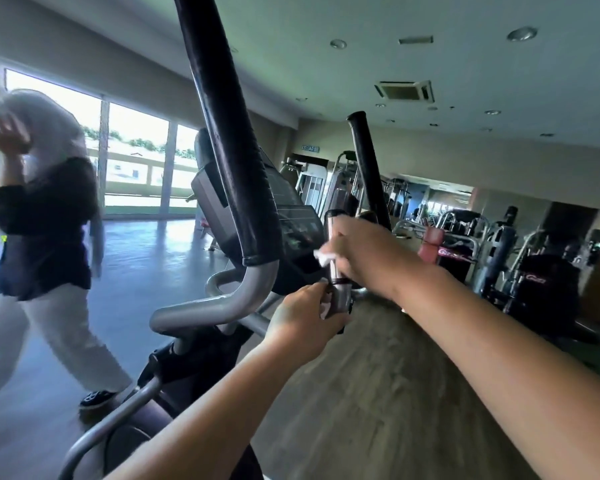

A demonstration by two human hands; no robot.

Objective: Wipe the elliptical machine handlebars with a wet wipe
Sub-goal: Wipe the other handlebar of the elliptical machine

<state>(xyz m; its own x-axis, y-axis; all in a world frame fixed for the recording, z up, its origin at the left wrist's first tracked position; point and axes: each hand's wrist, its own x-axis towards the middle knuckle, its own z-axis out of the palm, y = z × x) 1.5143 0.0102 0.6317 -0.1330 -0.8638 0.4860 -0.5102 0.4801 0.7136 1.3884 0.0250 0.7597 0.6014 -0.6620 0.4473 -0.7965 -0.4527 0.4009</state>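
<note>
The elliptical's short fixed handle [334, 225], a silver sensor grip, stands upright at centre. My right hand [364, 251] wraps round its middle with a white wet wipe [323, 257] pressed against the metal. Just below, my left hand [300, 315] grips the same handle's lower part, and a bit of white wipe shows by its fingers. The left moving handlebar [229, 133], padded in black, rises close to the camera. The right moving handlebar [369, 171] stands behind my right hand. The console [291, 216] sits between them.
A person in a dark top and white trousers [42, 237] walks past on the left, close to the machine. Weight machines [520, 258] line the right side. Large windows [136, 157] fill the far left wall. The silver frame tube [201, 306] curves below the left handlebar.
</note>
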